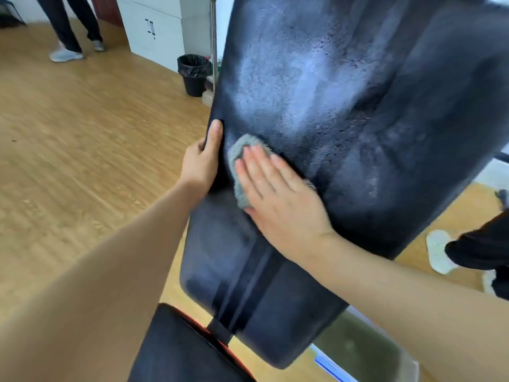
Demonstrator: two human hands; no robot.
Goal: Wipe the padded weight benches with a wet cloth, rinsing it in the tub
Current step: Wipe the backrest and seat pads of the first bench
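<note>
My left hand [202, 161] gripped the left edge of the upright backrest pad [344, 92], thumb on its face and fingers wrapped out of sight behind, bracing it. Just to the right, the grey cloth [239, 161] lay low on that pad, above the seat pad [248, 299]. My right hand [278, 199] pressed it flat, fingers straight and spread over it, gripping nothing. The cloth looked soft, limp and light, so I judged it best worked bunched under a flat palm. Wet, it would probably slide easily on the slick covering. The pad looked firm yet cushioned, streaked pale with damp higher up, and likely to rock unless steadied at its edge. At the lower right the tub [358, 351] of murky water sat partly hidden behind the seat pad. I could read no brand or label on pad, cloth or tub. A dark mark on the door of the white cabinet [154, 26], far back, was too small to make out.
</note>
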